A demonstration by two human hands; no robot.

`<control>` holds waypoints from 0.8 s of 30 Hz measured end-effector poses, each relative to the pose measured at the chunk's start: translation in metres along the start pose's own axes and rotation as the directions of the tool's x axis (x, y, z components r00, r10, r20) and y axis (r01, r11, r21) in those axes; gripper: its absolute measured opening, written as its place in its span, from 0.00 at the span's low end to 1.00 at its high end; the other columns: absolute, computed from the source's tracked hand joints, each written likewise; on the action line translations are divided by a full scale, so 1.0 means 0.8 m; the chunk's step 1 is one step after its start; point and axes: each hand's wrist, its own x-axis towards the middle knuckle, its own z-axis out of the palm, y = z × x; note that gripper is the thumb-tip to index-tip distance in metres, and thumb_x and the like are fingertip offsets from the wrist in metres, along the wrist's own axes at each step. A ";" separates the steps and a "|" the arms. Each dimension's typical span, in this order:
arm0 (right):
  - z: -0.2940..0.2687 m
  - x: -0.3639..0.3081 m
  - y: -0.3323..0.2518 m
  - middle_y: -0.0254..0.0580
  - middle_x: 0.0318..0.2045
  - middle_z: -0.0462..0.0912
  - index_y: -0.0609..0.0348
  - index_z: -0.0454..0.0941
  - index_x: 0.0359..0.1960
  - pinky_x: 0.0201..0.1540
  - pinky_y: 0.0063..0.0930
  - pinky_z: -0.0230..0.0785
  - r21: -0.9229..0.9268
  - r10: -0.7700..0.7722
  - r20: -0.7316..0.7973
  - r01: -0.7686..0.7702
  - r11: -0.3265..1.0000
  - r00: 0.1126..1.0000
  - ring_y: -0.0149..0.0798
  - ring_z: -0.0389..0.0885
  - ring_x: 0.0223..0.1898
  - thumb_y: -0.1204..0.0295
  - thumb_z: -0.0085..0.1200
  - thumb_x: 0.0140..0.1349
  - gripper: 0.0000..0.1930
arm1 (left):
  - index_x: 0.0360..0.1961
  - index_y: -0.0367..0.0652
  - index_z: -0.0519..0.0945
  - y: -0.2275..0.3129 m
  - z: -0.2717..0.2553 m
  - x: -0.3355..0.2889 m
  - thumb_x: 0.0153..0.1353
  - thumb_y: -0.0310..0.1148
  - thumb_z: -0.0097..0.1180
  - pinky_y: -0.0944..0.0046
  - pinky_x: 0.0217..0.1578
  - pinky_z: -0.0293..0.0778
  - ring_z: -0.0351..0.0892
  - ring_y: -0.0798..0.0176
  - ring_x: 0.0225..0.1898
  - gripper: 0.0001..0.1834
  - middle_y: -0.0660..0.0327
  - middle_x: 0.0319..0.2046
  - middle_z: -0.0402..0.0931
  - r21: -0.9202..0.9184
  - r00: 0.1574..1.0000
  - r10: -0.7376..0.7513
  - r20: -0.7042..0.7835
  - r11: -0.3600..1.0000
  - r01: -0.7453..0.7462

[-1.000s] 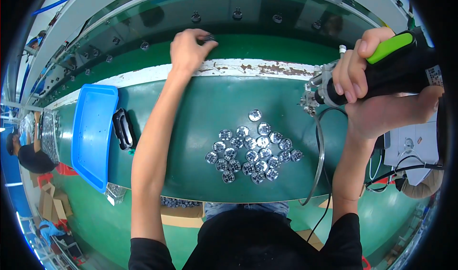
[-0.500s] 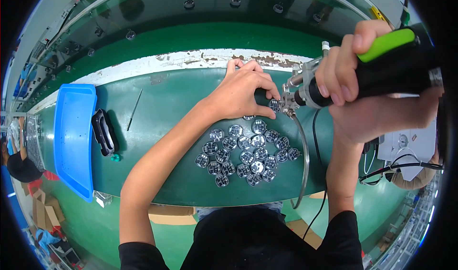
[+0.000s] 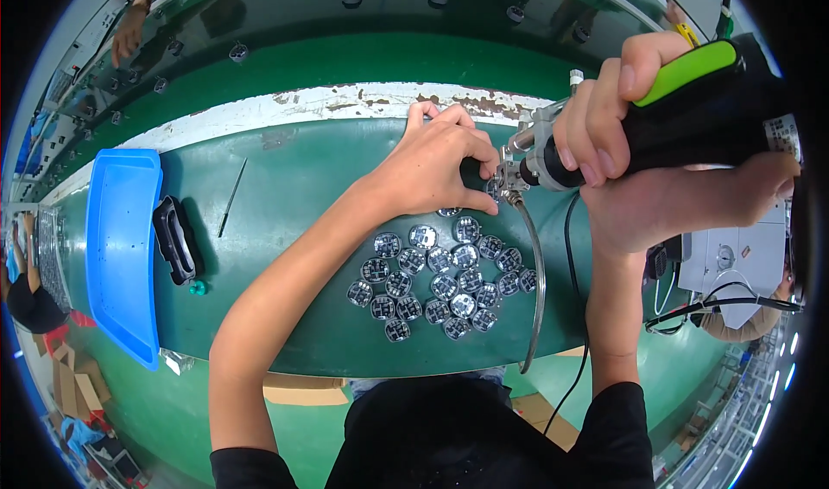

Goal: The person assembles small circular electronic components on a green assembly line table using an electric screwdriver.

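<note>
My left hand (image 3: 432,165) pinches a small round metal-rimmed part (image 3: 494,190) between thumb and fingers, low over the green bench. Most of that part is hidden by the fingers and the tool's tip. In my right hand (image 3: 600,131) is a black electric screwdriver (image 3: 699,118) with a green lever, held roughly level. Its metal nose (image 3: 514,174) meets the pinched part; the exact contact point is hidden. A clear hose (image 3: 537,290) hangs from the nose. Nearer me lie several similar round parts (image 3: 443,287) with circuit boards showing, loosely grouped.
To the left stand a blue tray (image 3: 123,256), a black holder (image 3: 175,239), a small green piece (image 3: 198,288) and a thin rod (image 3: 231,197). Beyond the white ledge (image 3: 345,100), a green conveyor (image 3: 371,62) carries spaced parts. Another person's hand (image 3: 128,33) reaches over it. A black cable (image 3: 573,256) hangs right.
The screwdriver's nose has shifted slightly left, closer over the pinched part. Another person's hand has appeared at the upper left. The view has shifted a little.
</note>
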 end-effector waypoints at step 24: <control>0.005 -0.021 -0.011 0.32 0.17 0.70 0.61 0.69 0.46 0.21 0.24 0.64 0.055 0.005 -0.006 -0.005 0.998 1.000 0.29 0.68 0.15 0.20 0.41 0.59 0.48 | 0.33 0.50 0.80 -0.001 -0.011 0.001 0.44 0.43 0.82 0.42 0.67 0.48 0.71 0.63 0.54 0.22 0.75 0.33 0.77 -0.043 0.994 -0.023 0.103 0.999 0.028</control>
